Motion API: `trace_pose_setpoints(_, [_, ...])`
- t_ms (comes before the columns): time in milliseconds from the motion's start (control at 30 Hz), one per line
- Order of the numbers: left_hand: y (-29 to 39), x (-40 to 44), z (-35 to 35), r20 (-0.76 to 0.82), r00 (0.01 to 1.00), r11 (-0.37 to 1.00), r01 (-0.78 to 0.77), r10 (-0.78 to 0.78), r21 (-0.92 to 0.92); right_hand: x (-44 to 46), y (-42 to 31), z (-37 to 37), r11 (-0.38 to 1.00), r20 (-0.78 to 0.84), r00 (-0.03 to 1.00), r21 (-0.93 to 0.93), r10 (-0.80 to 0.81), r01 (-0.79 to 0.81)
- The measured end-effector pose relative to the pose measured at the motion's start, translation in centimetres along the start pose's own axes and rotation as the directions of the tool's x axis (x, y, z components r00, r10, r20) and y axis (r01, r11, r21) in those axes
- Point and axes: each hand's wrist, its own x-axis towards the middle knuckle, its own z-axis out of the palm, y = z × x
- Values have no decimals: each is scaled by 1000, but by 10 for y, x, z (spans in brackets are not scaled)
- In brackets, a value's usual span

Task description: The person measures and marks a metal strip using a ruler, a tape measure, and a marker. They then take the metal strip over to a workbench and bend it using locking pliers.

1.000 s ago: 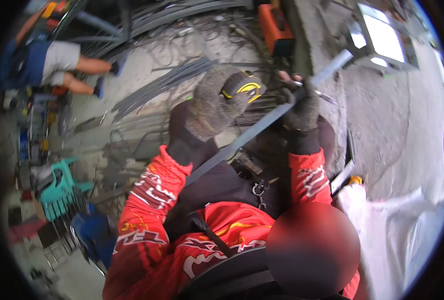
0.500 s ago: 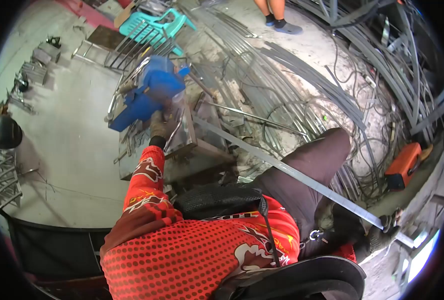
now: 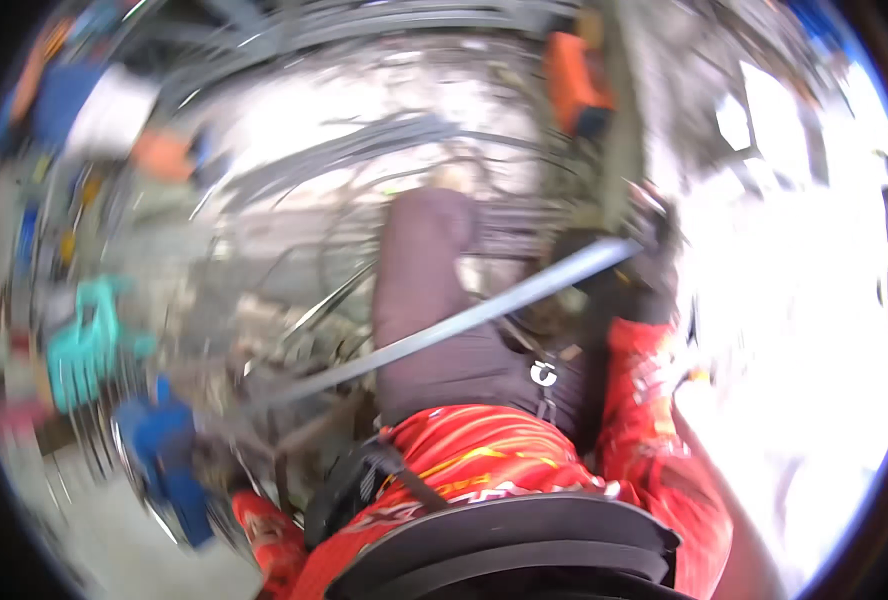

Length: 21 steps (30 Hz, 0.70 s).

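The frame is heavily blurred. My right hand (image 3: 652, 235), in a dark glove, is closed around the upper right end of a long flat metal bar (image 3: 464, 320). From there the bar slants down to the left across my dark trousers, its far end lost in blur near the blue tool (image 3: 164, 440). At the lower left my left arm reaches out in its red sleeve. My left hand (image 3: 234, 472) is a dark smear beside the blue tool; its fingers and anything in them cannot be made out.
Long metal strips (image 3: 364, 145) lie on the floor ahead. An orange box (image 3: 576, 85) stands at the top right of centre, and a turquoise chair (image 3: 84, 345) at the left. Another person (image 3: 109, 115) is at the upper left.
The view swung to the left and back again. My left hand has moved from up front, where it held a yellow-black tape measure, down to the lower left; the tape measure is out of sight.
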Motion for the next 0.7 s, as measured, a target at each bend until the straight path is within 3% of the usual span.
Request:
trace_pose_setpoints(33, [32,7,-15,33,999,995,6,-9,101,-3,4,8,1000,-125,992,23,-6,9])
trace_pose_setpoints(67, [70,2,-26,9,1000,983,3,-5,182,3,11,6,990,-115,993,136,-8,24])
trace_pose_setpoints(100, [120,-7,-45,-15,1000,965,5,-1,262,4,9,11,973,-38,999,232,20,-11])
trace_pose_setpoints(133, [125,9,-34,-103,991,944,118,-90,309,4,6,17,944,63,997,324,43,-61])
trace_pose_setpoints(167, [149,19,-27,-95,995,951,64,-37,301,1,7,19,939,36,999,342,20,-31])
trace_pose_setpoints(233, [180,40,-7,-86,931,917,-330,356,225,-3,3,29,943,-29,999,333,21,-11])
trace_pose_setpoints(300, [242,50,14,-50,778,778,-628,626,-22,-7,3,30,925,-35,999,379,-9,21])
trace_pose_setpoints(367, [372,-22,-4,2,617,573,-730,787,-372,-6,-3,27,926,-51,998,375,-32,48])
trace_pose_setpoints(400, [424,-64,-20,40,501,459,-755,864,-468,-5,-6,28,911,-123,990,398,-68,112])
trace_pose_setpoints(433, [478,-114,-48,92,335,343,-850,938,-400,-2,-8,29,891,-196,975,417,-104,179])
trace_pose_setpoints(467, [515,-142,-53,145,125,188,-778,981,-599,2,-10,21,889,-195,975,418,-110,184])
trace_pose_setpoints(533, [560,-204,-67,41,-150,-87,-750,988,-655,0,-23,-5,898,-534,776,68,-334,434])
trace_pose_setpoints(567, [563,-218,-66,30,-159,-99,-744,987,-661,-8,-36,-12,855,-629,642,-73,-438,513])
trace_pose_setpoints(633, [570,-237,-52,472,-226,204,-687,852,-698,-34,-63,-33,711,-677,361,-348,-642,611])
trace_pose_setpoints(667, [570,-242,-43,460,-249,180,-685,852,-706,-51,-78,-39,609,-637,230,-474,-736,636])
trace_pose_setpoints(700, [563,-244,-32,342,-219,104,-689,914,-718,-69,-91,-37,560,-593,186,-543,-783,626])
